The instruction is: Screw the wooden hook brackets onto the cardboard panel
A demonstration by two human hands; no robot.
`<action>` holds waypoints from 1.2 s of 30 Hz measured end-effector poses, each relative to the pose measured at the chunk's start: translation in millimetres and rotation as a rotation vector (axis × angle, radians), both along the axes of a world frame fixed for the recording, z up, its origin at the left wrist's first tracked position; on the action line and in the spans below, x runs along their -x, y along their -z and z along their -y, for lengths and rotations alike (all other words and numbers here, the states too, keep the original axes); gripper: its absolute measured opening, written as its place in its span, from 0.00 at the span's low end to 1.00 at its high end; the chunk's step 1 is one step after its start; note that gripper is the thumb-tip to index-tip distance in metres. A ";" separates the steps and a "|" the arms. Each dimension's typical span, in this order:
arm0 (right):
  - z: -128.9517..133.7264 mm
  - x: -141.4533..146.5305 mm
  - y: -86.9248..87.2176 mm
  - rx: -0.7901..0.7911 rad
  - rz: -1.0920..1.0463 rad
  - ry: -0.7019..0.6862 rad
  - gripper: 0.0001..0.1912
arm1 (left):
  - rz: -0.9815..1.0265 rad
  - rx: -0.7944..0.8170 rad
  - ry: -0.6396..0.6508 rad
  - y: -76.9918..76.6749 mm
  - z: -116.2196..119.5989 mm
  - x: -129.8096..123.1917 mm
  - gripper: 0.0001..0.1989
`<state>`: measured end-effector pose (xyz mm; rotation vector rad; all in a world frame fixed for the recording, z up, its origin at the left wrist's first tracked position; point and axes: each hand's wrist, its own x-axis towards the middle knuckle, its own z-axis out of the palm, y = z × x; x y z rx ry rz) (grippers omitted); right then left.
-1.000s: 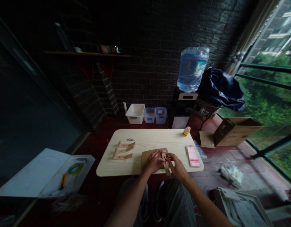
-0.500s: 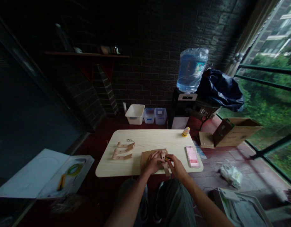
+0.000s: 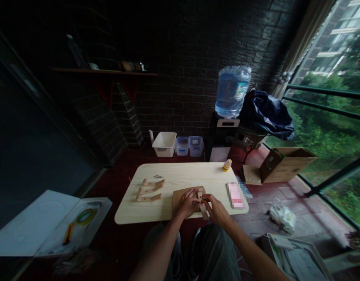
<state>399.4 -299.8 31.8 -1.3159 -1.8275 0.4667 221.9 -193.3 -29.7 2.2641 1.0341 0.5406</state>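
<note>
My left hand (image 3: 189,203) presses a light wooden piece (image 3: 203,212) down on a brown cardboard sheet (image 3: 176,198) near the table's front edge. Its fingers are bent round the piece's left side. My right hand (image 3: 211,203) is closed on a small yellow and black tool (image 3: 203,199), held against the wooden piece; the tool's tip is hidden. To the left, more bent wooden pieces (image 3: 149,192) with holes lie on the pale table (image 3: 127,210). Several small dark items (image 3: 158,176) lie behind them.
A yellow-capped bottle (image 3: 227,165) stands at the table's back right, with a pink blurred item (image 3: 236,195) in front of it. Beyond are plastic bins (image 3: 165,144), a water dispenser (image 3: 223,134) and a cardboard box (image 3: 281,166). An open white case (image 3: 77,222) is at left.
The camera view has shifted slightly, so the table sits a little lower and further left. Both hands stay at the wooden piece, and the right hand has turned slightly around the tool.
</note>
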 end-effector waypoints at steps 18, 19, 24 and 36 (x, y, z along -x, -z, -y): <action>4.3 9.1 17.3 -0.045 -0.052 0.110 0.18 | 0.008 -0.022 0.000 4.9 -0.3 0.3 0.07; 3.7 8.6 15.5 -0.035 -0.051 0.106 0.18 | 0.008 -0.021 -0.001 4.5 -0.1 0.2 0.07; 0.4 3.0 14.0 0.000 -0.048 0.102 0.19 | 0.001 -0.011 -0.008 -0.7 2.0 0.2 0.07; -3.9 -1.6 32.5 -0.058 -0.080 0.151 0.17 | 0.008 -0.011 -0.031 -2.0 3.3 -0.6 0.07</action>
